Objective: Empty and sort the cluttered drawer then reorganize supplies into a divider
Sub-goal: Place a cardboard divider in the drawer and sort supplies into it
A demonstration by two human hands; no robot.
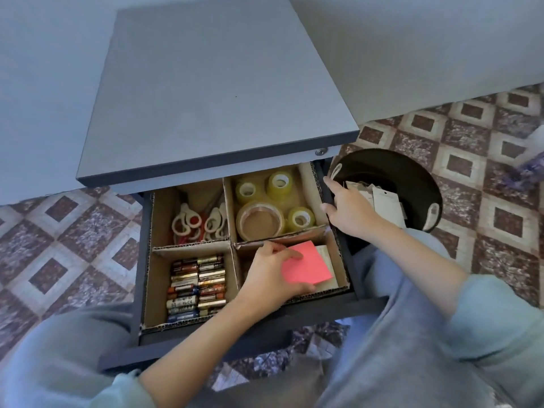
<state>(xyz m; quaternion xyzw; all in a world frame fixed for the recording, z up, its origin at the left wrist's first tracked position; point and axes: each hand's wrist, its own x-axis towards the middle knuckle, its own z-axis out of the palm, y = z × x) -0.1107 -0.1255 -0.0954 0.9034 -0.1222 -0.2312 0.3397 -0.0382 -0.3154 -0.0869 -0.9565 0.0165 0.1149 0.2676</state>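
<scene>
Divider (191, 247) could have buckled if the pink pad (309, 266), pinched in the left hand (270, 275), snagged it; right hand (350, 210) curled its fingers over the drawer (350, 266) rim

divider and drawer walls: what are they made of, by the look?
Divider: corrugated cardboard, matte brown; fluted cut edges show along the partition tops. Drawer: dark, matte, flat panels with square edges, probably laminated board, though painted metal can't be ruled out.
</scene>
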